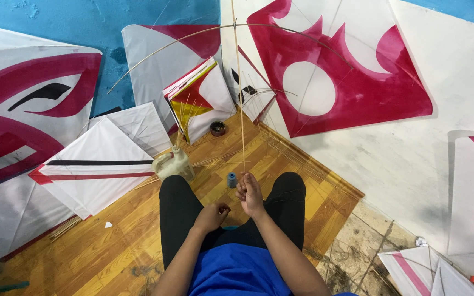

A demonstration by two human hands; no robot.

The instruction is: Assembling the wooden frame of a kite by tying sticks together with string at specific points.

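Two bare hands work low in the centre of a view looking down from the head, above a person's black-trousered knees and blue shirt. The right hand (249,193) is raised a little between the knees, its fingers pressed together and pinching the lower end of a thin bamboo stick (239,93) that stands nearly upright and runs to the top of the view. Near its upper end a second, bowed bamboo strip (193,35) crosses it in a wide arc. The left hand (212,215) sits lower, just beside the right, curled into a loose fist; whether it grips a thread is too fine to tell.

Just left of the right hand, a small blue thread spool (231,180) stands upright on the wooden floor (111,241). Near the left knee is a cut plastic jug (174,163) holding a bundle of thin sticks. A small dark pot (218,128) sits farther back by the wall.

Kites surround the scene: a white kite with red and black stripes (91,164) lies on the floor to the left, a stack of coloured kites (196,93) leans behind the jug, and a large crimson and white kite (341,66) hangs against the white wall (412,159).
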